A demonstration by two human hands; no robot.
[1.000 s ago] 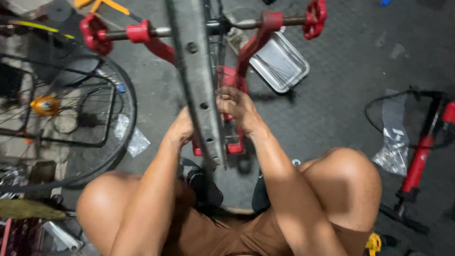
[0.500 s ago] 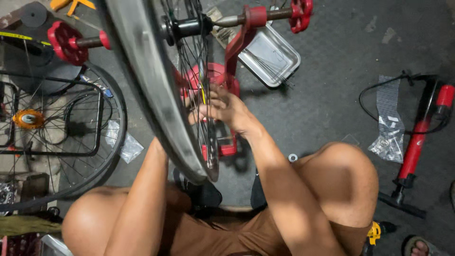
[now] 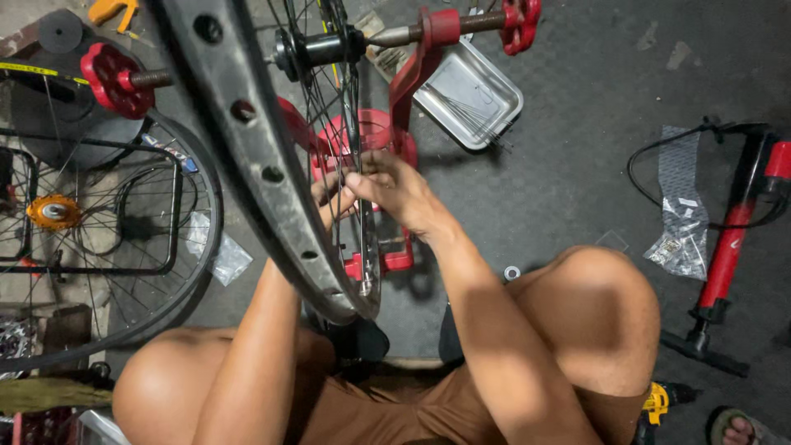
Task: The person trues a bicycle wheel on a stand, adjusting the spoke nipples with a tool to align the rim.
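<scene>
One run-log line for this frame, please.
right hand: pinching thin steel spokes | left hand: behind black bicycle rim | red truing stand: holds wheel

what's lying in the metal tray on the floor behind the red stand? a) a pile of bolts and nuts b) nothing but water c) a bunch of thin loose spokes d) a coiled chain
c: the rectangular metal tray behind the red stand holds a small bundle of thin straight spokes, fanned toward its near corner; no bolts, chain or water show in it.

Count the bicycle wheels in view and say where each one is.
2: one wheel mounted in the red stand, at both hands; a second wheel lying on the floor at left. Others may be hidden.
</scene>
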